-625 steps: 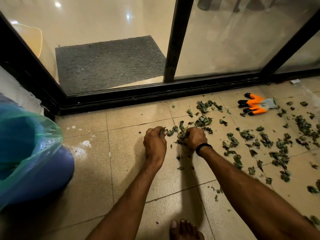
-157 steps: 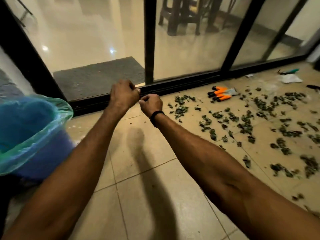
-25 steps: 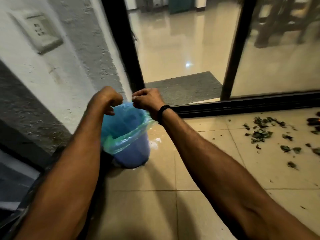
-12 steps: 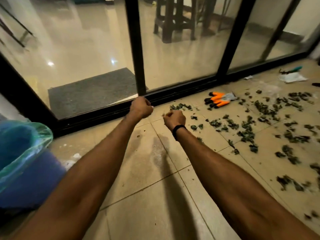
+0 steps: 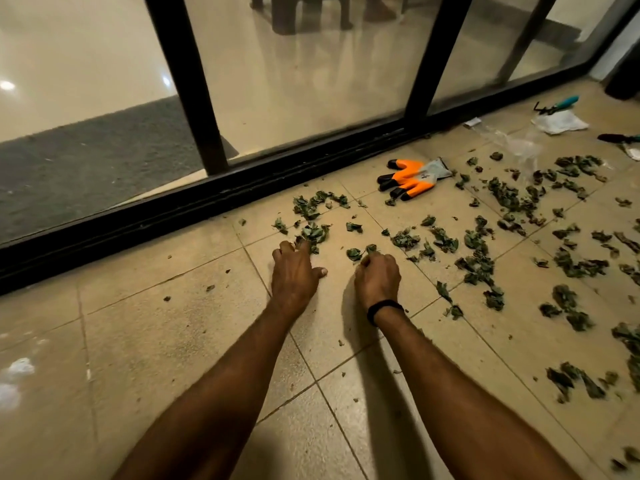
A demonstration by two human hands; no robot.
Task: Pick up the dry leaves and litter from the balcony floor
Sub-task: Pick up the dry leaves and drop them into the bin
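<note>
Leaves (image 5: 478,268), perhaps dozens: left hand (image 5: 294,273) touches, right hand (image 5: 377,278) pinches some; one glove (image 5: 412,178).

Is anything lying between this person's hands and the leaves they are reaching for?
Nothing visible. The left hand touches the dry leaves directly, and the right hand pinches a loose leaf. The orange glove lies farther off, near the door track, out of the way.

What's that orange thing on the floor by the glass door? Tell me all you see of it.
It is an orange and grey work glove with black fingertips, perhaps two stacked. The cuff looks like grey knit, the fingers coated. It lies flat on the beige tiled floor near the black door track, fingers pointing left. A few dry leaf bits lie beside it.
</note>
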